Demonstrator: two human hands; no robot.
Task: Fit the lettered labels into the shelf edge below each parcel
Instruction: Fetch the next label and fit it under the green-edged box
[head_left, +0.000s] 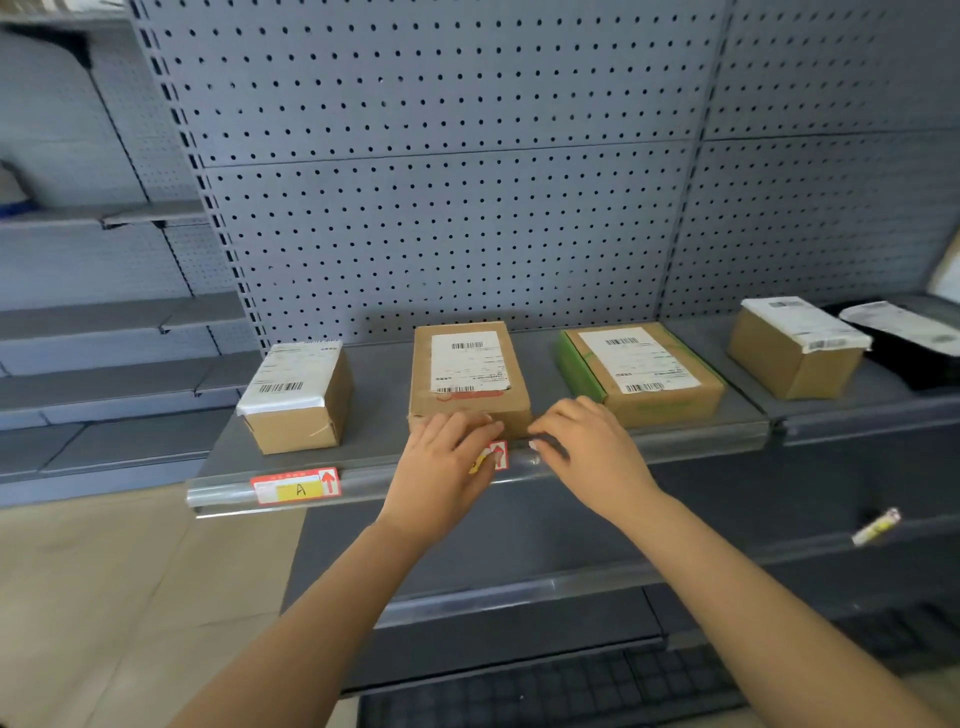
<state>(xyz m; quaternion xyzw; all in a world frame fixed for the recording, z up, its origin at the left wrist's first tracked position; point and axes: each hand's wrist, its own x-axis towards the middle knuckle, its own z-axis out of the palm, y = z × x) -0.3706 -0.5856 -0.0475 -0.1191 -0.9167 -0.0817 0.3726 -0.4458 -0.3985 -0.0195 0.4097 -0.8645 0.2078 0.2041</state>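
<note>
Head view shows both hands at the clear shelf edge (649, 449) below the middle parcel (467, 379): the left hand (441, 467) presses a red-bordered label (493, 457) against the strip, its fingers (480, 431) curled closed on the label and hiding its letter, while the right hand (587, 447) rests just beside it, fingers bent onto the strip and gripping nothing. Further left, label A (296, 487) sits in the edge below the left parcel (296, 397), and another label (877, 527) lies on the lower shelf at right.
</note>
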